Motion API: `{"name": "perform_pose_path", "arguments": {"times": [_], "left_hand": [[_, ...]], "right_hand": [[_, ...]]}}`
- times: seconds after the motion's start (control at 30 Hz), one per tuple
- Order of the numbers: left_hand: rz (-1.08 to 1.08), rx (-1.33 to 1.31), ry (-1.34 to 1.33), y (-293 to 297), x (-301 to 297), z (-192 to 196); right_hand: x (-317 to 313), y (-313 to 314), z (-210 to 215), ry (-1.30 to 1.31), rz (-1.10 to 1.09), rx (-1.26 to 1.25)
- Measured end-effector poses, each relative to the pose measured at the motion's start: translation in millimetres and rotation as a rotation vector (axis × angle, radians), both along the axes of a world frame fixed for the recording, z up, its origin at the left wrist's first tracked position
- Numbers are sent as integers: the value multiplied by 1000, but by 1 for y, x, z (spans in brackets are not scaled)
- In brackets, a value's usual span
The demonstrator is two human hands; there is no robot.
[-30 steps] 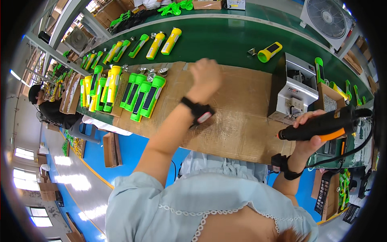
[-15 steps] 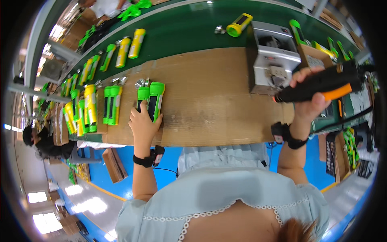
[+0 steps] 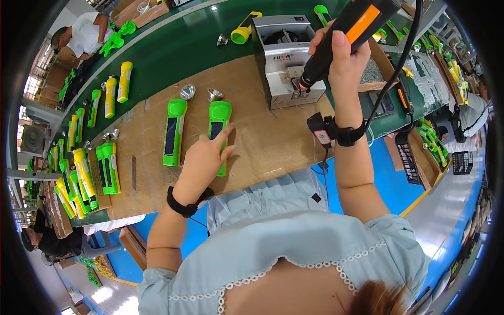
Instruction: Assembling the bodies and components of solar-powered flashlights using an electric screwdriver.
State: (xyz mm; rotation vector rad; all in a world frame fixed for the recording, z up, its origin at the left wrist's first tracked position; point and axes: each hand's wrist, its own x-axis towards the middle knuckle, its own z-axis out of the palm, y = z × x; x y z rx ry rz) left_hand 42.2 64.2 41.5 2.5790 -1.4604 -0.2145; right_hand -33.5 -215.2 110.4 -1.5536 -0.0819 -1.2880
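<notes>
My left hand [image 3: 203, 161] lies over a green flashlight [image 3: 219, 114] on the cardboard, its index finger and thumb spread along the right side. The other fingers are bent and partly hidden. To the left lies a second green flashlight [image 3: 175, 131] with a dark panel. A silver reflector cup [image 3: 187, 92] sits beyond that one, and another reflector cup [image 3: 214, 95] is at the head of the touched flashlight. My right hand [image 3: 346, 60] is wrapped round a black electric screwdriver [image 3: 331, 55] with an orange stripe. Its tip meets the front of a metal screw feeder [image 3: 283, 63].
Several green and yellow flashlights [image 3: 84, 173] stand in rows at the left. A yellow flashlight [image 3: 244, 29] lies behind the feeder. Right of it is a cardboard box of small parts [image 3: 371, 76]. The screwdriver's black cable [image 3: 401, 65] hangs beside my right arm. Other people sit at left.
My right hand has brought the screwdriver to the feeder's front. The two near flashlights, side by side before, now lie apart, my left hand on the right one. The whole view has turned rightward.
</notes>
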Motion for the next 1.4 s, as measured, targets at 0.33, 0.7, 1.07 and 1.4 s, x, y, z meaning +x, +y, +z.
{"name": "perform_pose_path", "arguments": {"times": [0.33, 0.7, 1.07, 1.4], "left_hand": [[-80, -237, -126, -9, -35, 0], [79, -402, -11, -17, -27, -23], [76, -425, 20, -13, -28, -25], [66, -413, 34, -13, -23, -19]], "right_hand": [[-51, 45, -5, 176, 303, 190], [-54, 71, -30, 194, 262, 187], [-41, 80, -60, 127, 492, 394], [-39, 70, -36, 138, 384, 263]]}}
